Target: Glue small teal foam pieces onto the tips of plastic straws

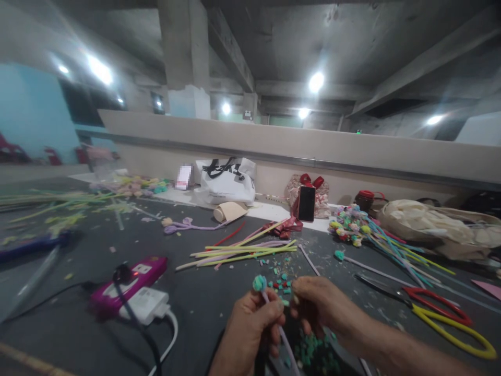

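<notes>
My left hand (pixel 252 326) is closed around a lilac fuzzy stem (pixel 288 344) topped with a small teal flower head (pixel 259 283). The head pokes up above my thumb and fingers. Just to the right, my right hand (pixel 329 303) has its thumb and fingertips pinched together. Something small and pale may be between them, too small to name. Teal and red bits (pixel 282 285) are scattered behind the hands. Below them, many green bits (pixel 315 351) lie in a dark heap or holder, partly hidden by my right hand and wrist.
Red-and-yellow-handled scissors (pixel 434 310) lie at the right. Yellow and lilac stems (pixel 242 253) spread across the middle. A magenta power strip (pixel 144 274) with a white charger (pixel 146 304) sits left. Finished flowers (pixel 350 224), a phone (pixel 306 203) and a white bag (pixel 227 183) stand farther back.
</notes>
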`<move>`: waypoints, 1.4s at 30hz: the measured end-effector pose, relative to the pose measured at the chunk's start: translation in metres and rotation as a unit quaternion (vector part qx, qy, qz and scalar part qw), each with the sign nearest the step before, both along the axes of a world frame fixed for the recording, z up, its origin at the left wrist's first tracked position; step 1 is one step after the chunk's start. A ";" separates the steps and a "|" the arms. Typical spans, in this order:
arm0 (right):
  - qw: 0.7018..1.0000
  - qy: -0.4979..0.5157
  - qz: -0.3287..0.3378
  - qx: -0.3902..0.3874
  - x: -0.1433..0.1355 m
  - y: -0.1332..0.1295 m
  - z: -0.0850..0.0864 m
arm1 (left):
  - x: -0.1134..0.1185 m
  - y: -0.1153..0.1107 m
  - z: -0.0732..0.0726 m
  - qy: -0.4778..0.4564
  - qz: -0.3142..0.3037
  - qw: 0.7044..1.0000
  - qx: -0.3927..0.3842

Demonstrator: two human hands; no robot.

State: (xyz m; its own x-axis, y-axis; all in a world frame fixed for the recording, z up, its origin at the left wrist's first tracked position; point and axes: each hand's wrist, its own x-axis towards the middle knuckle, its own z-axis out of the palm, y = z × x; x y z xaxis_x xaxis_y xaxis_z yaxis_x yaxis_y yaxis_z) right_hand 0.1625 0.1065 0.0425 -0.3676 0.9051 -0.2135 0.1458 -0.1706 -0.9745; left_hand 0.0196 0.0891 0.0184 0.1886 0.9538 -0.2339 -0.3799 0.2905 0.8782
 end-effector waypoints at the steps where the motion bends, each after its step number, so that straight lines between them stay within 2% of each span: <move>1: 1.000 -0.012 0.003 0.015 0.003 0.000 0.000 | 0.000 0.000 0.000 -0.002 -0.001 1.000 0.000; 4: 0.994 -0.056 0.007 0.094 0.007 -0.003 0.001 | 0.001 0.000 -0.002 -0.004 -0.007 1.000 -0.001; 7: 0.974 -0.103 0.016 0.202 0.007 -0.006 0.004 | 0.002 0.000 -0.004 0.003 -0.024 1.000 -0.003; 10: 0.959 -0.125 0.016 0.254 0.004 -0.007 0.006 | 0.002 -0.001 -0.004 0.011 -0.042 0.999 -0.003; 12: 0.967 -0.101 0.014 0.233 0.004 -0.006 0.006 | 0.001 -0.001 -0.004 0.017 -0.044 0.999 -0.003; 16: 0.993 -0.042 -0.001 0.108 0.004 -0.002 0.004 | 0.000 0.000 -0.004 0.022 -0.036 0.999 -0.001; 18: 0.996 -0.041 -0.007 0.077 0.004 -0.002 0.002 | 0.000 0.001 -0.005 0.024 -0.037 0.999 0.007; 24: 0.996 -0.066 -0.014 0.065 0.000 -0.004 0.001 | 0.001 0.002 -0.010 0.048 -0.038 0.998 0.019; 32: 0.998 -0.036 0.040 0.046 0.003 -0.007 0.000 | 0.000 0.001 -0.007 0.049 -0.049 0.998 0.010; 36: 0.998 -0.046 0.011 0.051 0.006 -0.006 -0.001 | 0.000 0.001 -0.008 0.045 -0.066 0.997 0.002; 38: 0.999 -0.030 0.006 0.037 0.007 -0.005 -0.001 | 0.000 0.001 -0.010 0.039 -0.084 0.996 -0.003; 42: 0.999 0.034 0.038 -0.018 0.008 -0.005 -0.001 | 0.000 0.001 -0.011 0.029 -0.117 0.992 -0.027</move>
